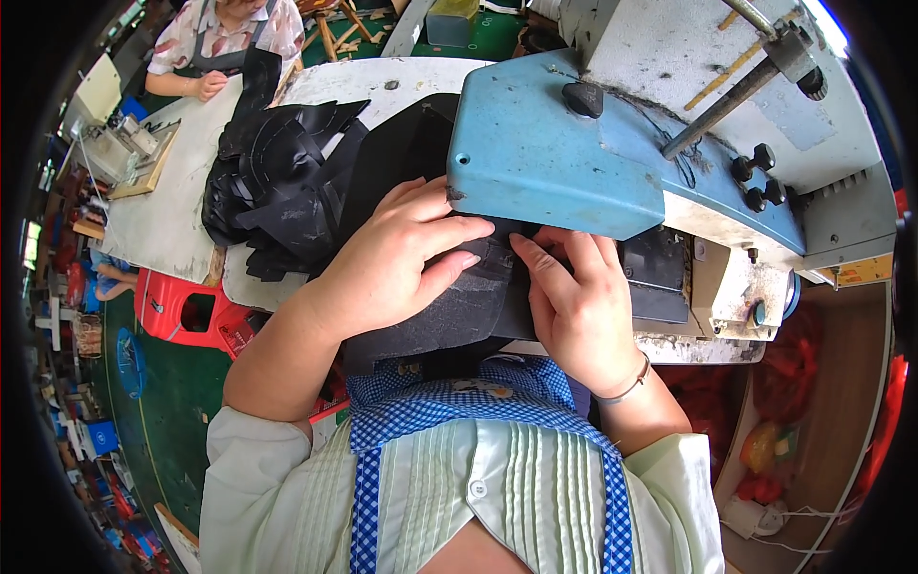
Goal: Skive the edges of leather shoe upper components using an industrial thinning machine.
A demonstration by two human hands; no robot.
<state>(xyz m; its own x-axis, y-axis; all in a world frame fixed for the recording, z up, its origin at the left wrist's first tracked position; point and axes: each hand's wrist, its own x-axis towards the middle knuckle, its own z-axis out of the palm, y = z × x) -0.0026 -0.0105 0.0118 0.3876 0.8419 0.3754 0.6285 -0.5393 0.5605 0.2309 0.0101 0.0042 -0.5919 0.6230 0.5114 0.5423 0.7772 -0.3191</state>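
Nearest, a checked apron [406, 426]. Beyond it, black cloth [435, 320] lies at the front of a blue machine [545, 153]; the left hand [397, 249] rests on it, thumb and forefinger apart; the right hand [579, 297] bends at its right side, whether pinching cannot be told. Left, a black pile [287, 182]; farthest, a co-worker [225, 62].

The left hand [397, 258] lies on black material [449, 311] and the right hand [581, 306] meets its edge, fingers of both beside the blue machine head [550, 143] at 1 o'clock. At 10 o'clock, black pieces [287, 182] heap on the white tabletop [354, 78]; 1 co-worker [234, 43] is between 10 and 11 o'clock. A red plastic object [174, 289] sits at 9 o'clock.
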